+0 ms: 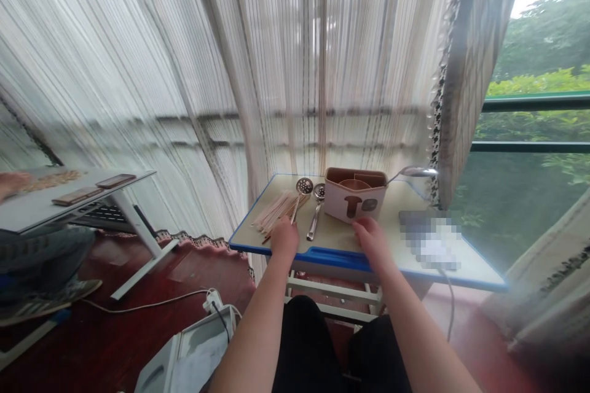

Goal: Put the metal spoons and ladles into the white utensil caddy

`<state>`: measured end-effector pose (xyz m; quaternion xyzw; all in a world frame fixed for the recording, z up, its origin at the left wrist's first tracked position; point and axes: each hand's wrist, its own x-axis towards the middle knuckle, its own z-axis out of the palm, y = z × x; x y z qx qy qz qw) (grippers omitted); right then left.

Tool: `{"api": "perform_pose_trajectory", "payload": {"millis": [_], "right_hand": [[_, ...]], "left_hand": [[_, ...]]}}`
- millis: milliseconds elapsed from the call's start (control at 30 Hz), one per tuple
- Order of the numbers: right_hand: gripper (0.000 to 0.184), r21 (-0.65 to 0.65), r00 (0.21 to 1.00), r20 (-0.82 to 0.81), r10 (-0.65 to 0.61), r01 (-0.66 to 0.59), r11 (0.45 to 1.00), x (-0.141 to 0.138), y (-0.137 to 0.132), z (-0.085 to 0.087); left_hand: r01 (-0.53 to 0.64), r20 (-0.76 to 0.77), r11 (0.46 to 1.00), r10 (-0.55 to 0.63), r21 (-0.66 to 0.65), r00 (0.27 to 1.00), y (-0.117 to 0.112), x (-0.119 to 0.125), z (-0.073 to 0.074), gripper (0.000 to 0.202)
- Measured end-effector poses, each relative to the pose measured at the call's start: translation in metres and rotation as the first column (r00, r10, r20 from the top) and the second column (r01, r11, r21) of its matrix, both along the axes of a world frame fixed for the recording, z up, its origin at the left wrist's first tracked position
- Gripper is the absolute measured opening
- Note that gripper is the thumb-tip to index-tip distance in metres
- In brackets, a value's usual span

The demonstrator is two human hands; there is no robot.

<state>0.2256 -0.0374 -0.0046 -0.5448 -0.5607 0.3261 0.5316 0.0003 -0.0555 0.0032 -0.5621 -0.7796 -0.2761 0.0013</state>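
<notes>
My left hand (284, 238) rests on a small blue-edged table (343, 256), fingers curled down beside a pile of wooden chopsticks (275, 211); whether it grips one is hidden. A slotted spoon (302, 191) and a metal spoon (316, 212) lie just right of that hand. My right hand (371, 239) lies on the table in front of a white utensil holder (354, 195) with brown compartments, fingers bent, nothing visibly in it. A ladle (412, 172) sticks out behind the holder.
A blurred device (431, 236) with a cable lies at the table's right. Striped curtains hang behind, a window at right. Left, another person's hand (13, 183) rests on a white desk (55, 199). A white box (193, 353) and power strip (212, 301) sit on the red floor.
</notes>
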Motion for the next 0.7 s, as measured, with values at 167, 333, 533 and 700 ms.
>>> {"api": "perform_pose_trajectory", "payload": {"millis": [167, 333, 533, 700], "right_hand": [[0.033, -0.030, 1.000, 0.010, 0.024, -0.024, 0.999, 0.001, -0.003, 0.002], [0.033, -0.021, 0.998, 0.033, 0.057, -0.056, 0.998, 0.001, -0.007, 0.005], [0.034, -0.091, 0.995, -0.006, 0.098, -0.098, 0.991, 0.001, -0.009, 0.010], [0.034, -0.064, 0.977, 0.153, 0.151, -0.143, 0.988, 0.000, -0.010, 0.014]], "left_hand": [[0.024, 0.073, 0.996, -0.030, 0.084, 0.997, -0.002, -0.001, -0.002, 0.021], [0.063, 0.102, 0.984, -0.080, 0.164, 0.992, -0.002, -0.003, -0.006, 0.021], [0.093, 0.207, 0.948, -0.161, 0.305, 0.965, 0.000, -0.009, -0.011, 0.022], [-0.042, 0.202, 0.902, -0.051, 0.430, 0.978, -0.002, -0.009, -0.013, 0.024]]}}
